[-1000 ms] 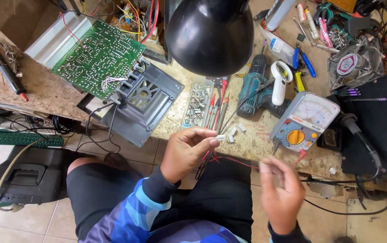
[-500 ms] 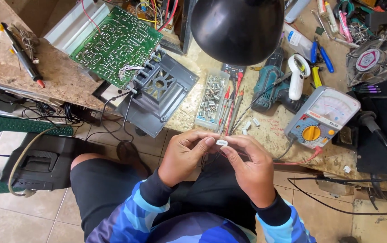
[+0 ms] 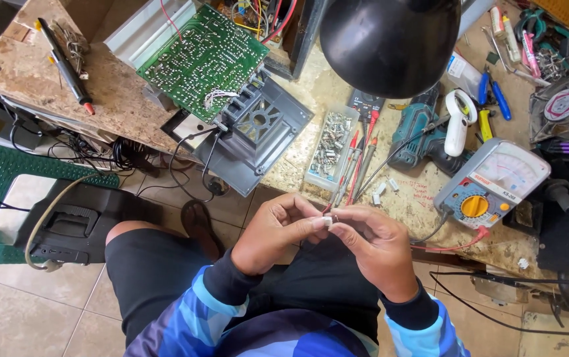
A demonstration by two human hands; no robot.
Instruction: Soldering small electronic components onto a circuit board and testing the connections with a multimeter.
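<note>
My left hand [image 3: 278,231] and my right hand [image 3: 377,248] meet over my lap, fingertips together on a small white component [image 3: 327,222]. Both hands pinch it, just below the workbench edge. Red and black test leads [image 3: 354,175] run from the bench down to my fingertips. The analog multimeter [image 3: 492,185] with an orange dial lies on the bench to the right of my hands.
A black lamp shade [image 3: 390,43] hangs over the bench. A green circuit board [image 3: 205,63] on a grey chassis [image 3: 258,135] overhangs the bench edge. A clear box of small parts [image 3: 329,147], a teal drill [image 3: 416,139], and pliers [image 3: 492,92] lie nearby. A black speaker [image 3: 73,221] sits on the floor.
My right hand came in from the lower right and joined my left hand on the small white component. The view shifted slightly toward the bench.
</note>
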